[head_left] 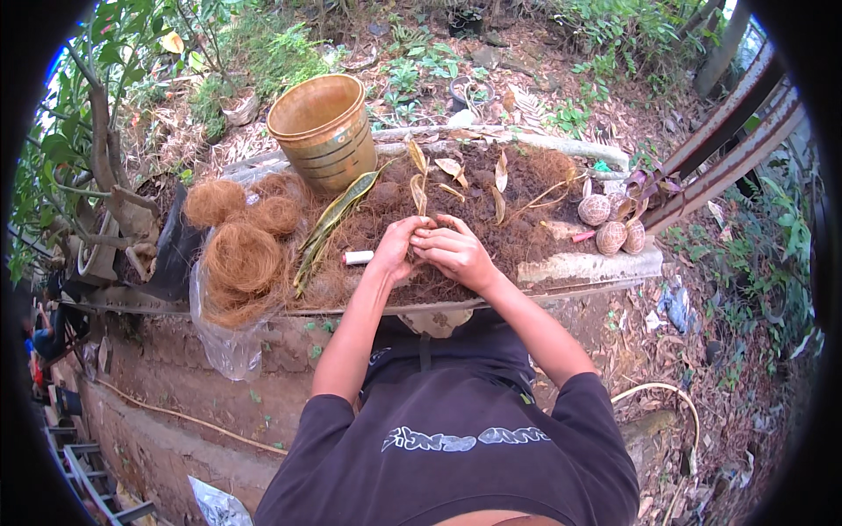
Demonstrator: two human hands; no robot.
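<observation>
Both of my hands meet over the soil (500, 210) at the front of the raised bed. My left hand (395, 250) and my right hand (456, 254) have their fingers curled together around the base of a small plant with dry, yellowish leaves (419, 186). Its leaves rise upright above my fingertips, while its lower end is hidden in my grip. Beside my left hand lies a small white cylinder with a red end (358, 258). Further left, a long green leaf with yellow edges (338, 219) leans across the brown fibre. More withered leaves (501, 175) stand in the soil beyond my right hand.
A yellow-brown plastic pot (324, 140) stands at the back left. Balls of brown fibre (241, 259) sit on clear plastic (224, 346) at the left. Several netted round balls (611, 235) lie on the right, near rusty metal bars (724, 162). A hose (189, 416) runs along the ground.
</observation>
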